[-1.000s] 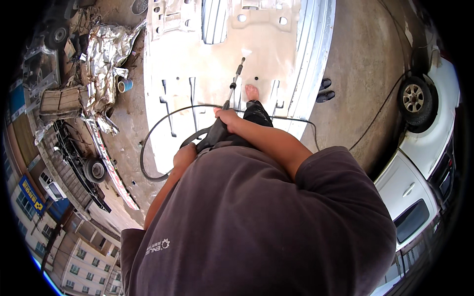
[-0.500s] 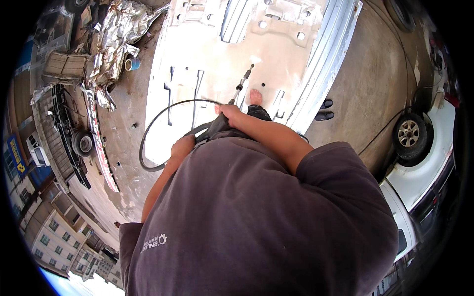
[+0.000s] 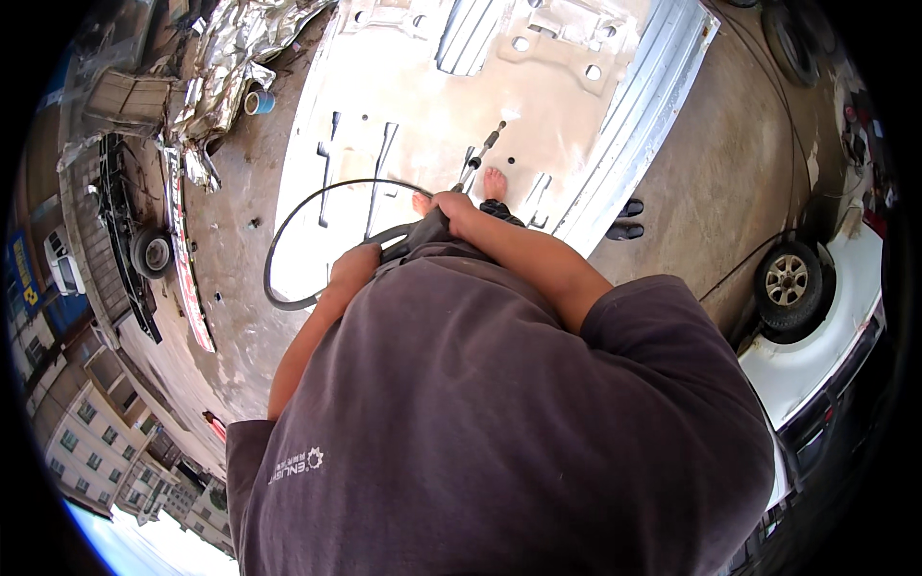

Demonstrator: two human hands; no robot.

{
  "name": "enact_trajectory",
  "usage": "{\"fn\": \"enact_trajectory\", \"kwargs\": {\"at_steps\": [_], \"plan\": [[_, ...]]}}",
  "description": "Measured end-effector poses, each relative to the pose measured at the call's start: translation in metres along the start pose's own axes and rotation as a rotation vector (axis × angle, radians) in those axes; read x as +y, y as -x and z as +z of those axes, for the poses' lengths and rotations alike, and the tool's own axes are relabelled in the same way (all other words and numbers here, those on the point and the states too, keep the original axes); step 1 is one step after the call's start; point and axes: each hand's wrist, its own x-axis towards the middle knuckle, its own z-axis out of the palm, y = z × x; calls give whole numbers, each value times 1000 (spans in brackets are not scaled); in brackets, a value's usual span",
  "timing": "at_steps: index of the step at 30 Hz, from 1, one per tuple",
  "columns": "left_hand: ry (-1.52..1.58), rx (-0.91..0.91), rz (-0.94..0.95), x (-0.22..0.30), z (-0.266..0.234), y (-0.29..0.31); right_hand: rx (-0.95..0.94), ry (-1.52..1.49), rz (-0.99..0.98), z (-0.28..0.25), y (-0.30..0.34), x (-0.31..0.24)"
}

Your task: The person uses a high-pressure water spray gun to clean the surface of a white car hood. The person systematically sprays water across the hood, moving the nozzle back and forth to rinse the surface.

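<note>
My right hand (image 3: 451,206) is wrapped round a spray lance (image 3: 470,173), a thin grey metal tube with a black tip that points forward and slightly right, down at the panel. My left hand (image 3: 356,262) is closed at my waist, where a black hose (image 3: 271,252) loops out to the left and comes back round; its fingers are partly hidden. A dark curved piece runs between the two hands. Under my bare feet lies a large, pale metal vehicle floor panel (image 3: 432,106) with holes, slots and ribbed strips. The ground end of the hose is hidden.
Crumpled silver foil sheeting (image 3: 206,106) and a blue-rimmed can (image 3: 259,103) lie to the left, near a loose wheel (image 3: 153,252). Black slippers (image 3: 629,221) sit right of the panel. Farther right are a white vehicle (image 3: 816,365) with an exposed wheel (image 3: 789,286), cables and tyres (image 3: 790,48).
The lance tip has shifted slightly to the right and up in the picture. The hose loop has moved a little left and up. Both hands keep their hold.
</note>
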Motion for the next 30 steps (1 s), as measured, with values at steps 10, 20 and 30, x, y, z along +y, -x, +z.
{"fn": "enact_trajectory", "kwargs": {"at_steps": [10,20,30], "plan": [[-12,-19,-31,17,10,-1,-19,-31,16,-11,28,-10],[3,26,-74,24,24,-3,7,70,-58,-23,14,-13],[36,65,-69,26,27,6,-5,111,-104,-22,-10,-7]]}}
